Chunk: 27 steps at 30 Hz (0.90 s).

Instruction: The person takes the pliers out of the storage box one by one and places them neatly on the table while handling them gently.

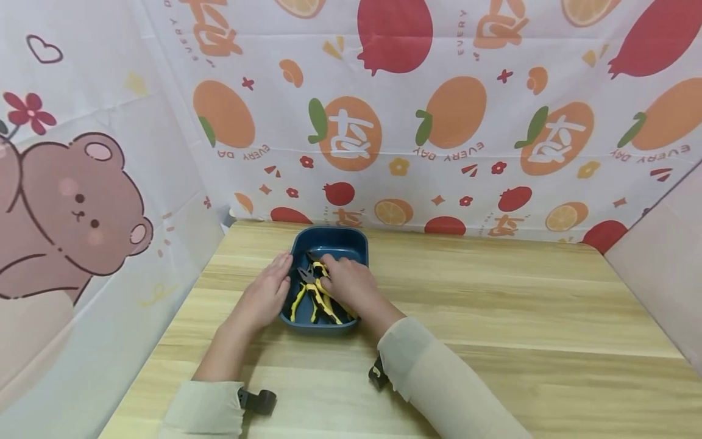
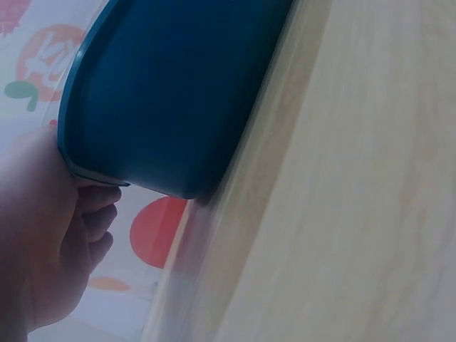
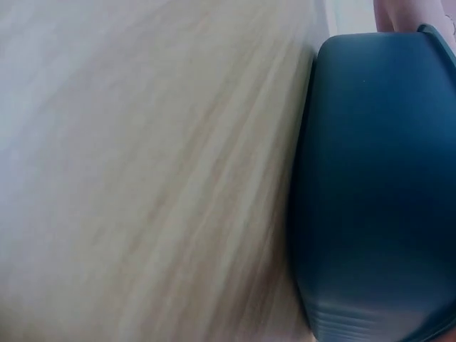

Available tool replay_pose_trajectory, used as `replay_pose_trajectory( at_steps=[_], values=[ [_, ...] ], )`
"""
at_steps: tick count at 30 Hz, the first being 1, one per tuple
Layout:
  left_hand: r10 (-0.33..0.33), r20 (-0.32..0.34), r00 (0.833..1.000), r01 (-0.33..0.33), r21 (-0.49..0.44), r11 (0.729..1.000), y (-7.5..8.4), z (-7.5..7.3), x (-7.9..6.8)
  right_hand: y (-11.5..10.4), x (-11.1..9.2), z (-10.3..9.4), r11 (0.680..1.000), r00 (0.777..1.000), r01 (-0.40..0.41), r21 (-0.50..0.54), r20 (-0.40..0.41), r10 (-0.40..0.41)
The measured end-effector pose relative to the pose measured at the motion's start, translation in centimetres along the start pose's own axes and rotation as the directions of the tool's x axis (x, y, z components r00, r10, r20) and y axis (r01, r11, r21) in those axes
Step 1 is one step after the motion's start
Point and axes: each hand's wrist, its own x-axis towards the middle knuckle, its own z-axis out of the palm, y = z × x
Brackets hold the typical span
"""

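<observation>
A dark blue plastic bin (image 1: pixel 329 328) holds several pliers (image 1: pixel 315 296) with yellow and black handles, lying in a loose pile. My right hand (image 1: pixel 351 281) reaches in over the right side, its fingers curled around the yellow handle of one pair near the middle. The fingers hide part of that pair. Against the bin's left rim rests my left hand (image 1: pixel 265 289), fingers extended along the side and thumb near the edge. In the left wrist view, the left hand (image 2: pixel 53 235) touches the outside of the bin (image 2: pixel 164 100). The right wrist view shows only the bin's outer wall (image 3: pixel 377 178) and fingers at its far rim.
The bin stands on a light wood-grain table (image 1: pixel 493 317), near its back left edge. Behind rises a fruit-print cloth (image 1: pixel 400 177), and a bear-print cloth (image 1: pixel 82 201) hangs on the left. Dark wrist-worn cameras (image 1: pixel 258 401) sit by the sleeves.
</observation>
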Motion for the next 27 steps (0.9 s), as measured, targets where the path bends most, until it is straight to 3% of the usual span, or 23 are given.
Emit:
replay_pose_trajectory(
  at_steps=[6, 8, 9, 10, 11, 12, 14, 15, 17, 18, 20, 22, 24, 25, 27],
  values=[
    [-0.002, -0.001, 1.000, 0.002, -0.005, 1.000, -0.1, -0.1, 0.0, 0.4, -0.1, -0.3, 0.975, 0.992, 0.000, 0.224, -0.123, 0.028],
    [0.000, -0.002, 1.000, 0.000, -0.004, 1.000, -0.1, -0.1, 0.0, 0.9, -0.2, -0.4, 0.935, 0.983, 0.021, 0.355, -0.177, 0.045],
    [0.002, -0.003, 1.000, -0.002, -0.002, 1.000, -0.1, -0.1, 0.0, 1.2, -0.2, -0.5, 0.897, 0.979, 0.042, 0.441, -0.199, 0.052],
    [0.004, -0.004, 1.000, -0.004, 0.000, 1.000, 0.0, -0.1, 0.0, 1.6, -0.3, -0.7, 0.844, 0.973, 0.064, 0.532, -0.220, 0.064],
    [0.006, -0.003, 1.000, -0.006, -0.001, 1.000, 0.0, 0.0, 0.1, 2.0, -0.3, -0.8, 0.771, 0.969, 0.089, 0.630, -0.235, 0.080],
    [0.007, -0.002, 1.000, -0.007, -0.002, 1.000, 0.1, 0.0, 0.1, 2.5, -0.3, -0.9, 0.672, 0.965, 0.114, 0.732, -0.241, 0.099],
    [0.005, -0.001, 1.000, -0.005, -0.004, 1.000, 0.1, 0.1, 0.1, 3.5, -0.3, -1.1, 0.423, 0.965, 0.153, 0.893, -0.227, 0.130],
    [0.003, 0.000, 1.000, -0.003, -0.006, 1.000, 0.2, 0.1, 0.1, 4.0, -0.3, -1.2, 0.288, 0.966, 0.165, 0.943, -0.213, 0.145],
    [-0.002, 0.003, 1.000, 0.002, -0.011, 1.000, 0.2, 0.2, 0.2, 5.1, -0.6, -1.3, 0.051, 0.969, 0.177, 0.983, -0.183, 0.166],
    [-0.005, 0.005, 1.000, 0.005, -0.012, 1.000, 0.3, 0.2, 0.1, 5.5, -0.9, -1.4, -0.049, 0.972, 0.175, 0.983, -0.164, 0.170],
    [-0.008, 0.008, 1.000, 0.008, -0.015, 1.000, 0.3, 0.3, 0.1, 6.4, -1.6, -1.5, -0.210, 0.976, 0.180, 0.961, -0.147, 0.162],
    [-0.007, 0.010, 1.000, 0.007, -0.019, 1.000, 0.3, 0.3, 0.1, 7.2, -2.2, -1.5, -0.312, 0.976, 0.197, 0.930, -0.156, 0.152],
    [-0.009, 0.011, 1.000, 0.009, -0.019, 1.000, 0.2, 0.2, 0.1, 7.9, -2.8, -1.6, -0.369, 0.973, 0.218, 0.903, -0.173, 0.151],
    [-0.011, 0.009, 1.000, 0.011, -0.017, 1.000, 0.1, 0.1, 0.1, 8.2, -3.1, -1.6, -0.377, 0.972, 0.226, 0.898, -0.181, 0.152],
    [-0.018, 0.006, 1.000, 0.018, -0.015, 1.000, -0.1, 0.0, 0.1, 8.7, -3.5, -1.8, -0.328, 0.969, 0.231, 0.916, -0.186, 0.164]
  ],
)
